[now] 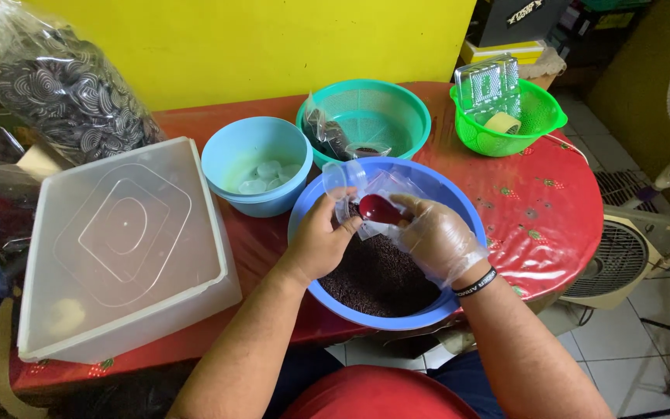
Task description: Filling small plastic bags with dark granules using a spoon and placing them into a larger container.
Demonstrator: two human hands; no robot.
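Left hand (318, 240) closed on small clear pouch (354, 194), gloved right hand (432, 237) gripping red scoop (379, 209) at pouch mouth, both over blue bowl (459, 209) of dark grains (378, 279), on red-covered surface (552, 209), pale blue bowl (234, 147) just beside.

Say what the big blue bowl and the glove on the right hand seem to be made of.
Blue bowl: apparently plastic, smooth and slightly glossy, with an even colour and a moulded rim. Glove on the right hand: apparently thin clear plastic film, wrinkled and loose, the hand showing through.
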